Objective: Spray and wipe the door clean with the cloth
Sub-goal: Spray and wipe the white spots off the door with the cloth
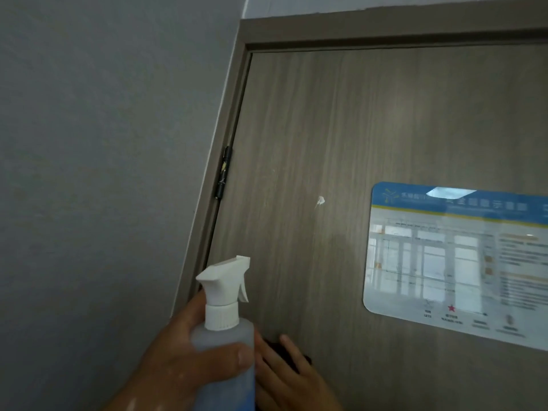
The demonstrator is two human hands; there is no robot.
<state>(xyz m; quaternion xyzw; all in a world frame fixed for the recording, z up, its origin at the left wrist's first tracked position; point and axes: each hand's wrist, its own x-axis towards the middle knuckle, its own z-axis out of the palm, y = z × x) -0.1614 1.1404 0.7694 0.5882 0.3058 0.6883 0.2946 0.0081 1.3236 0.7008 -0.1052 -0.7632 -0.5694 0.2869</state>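
door (326,129): fills view; white smear (320,200) mid-panel, likely the target
spray bottle (225,336): left hand (184,351) wrapped round the body, nozzle towards the door, trigger untouched
cloth (274,347): dark, pinned flat to the door under right hand (292,378), fingers straight, staged for wiping
sign (459,262): right of smear

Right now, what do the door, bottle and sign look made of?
The door looks like matte wood-grain laminate, going by its streaky grey-brown grain. The bottle is frosted translucent plastic, with bluish liquid showing through, and it has an opaque white plastic trigger head. The sign is glossy, probably laminated print or acrylic, since it mirrors windows.
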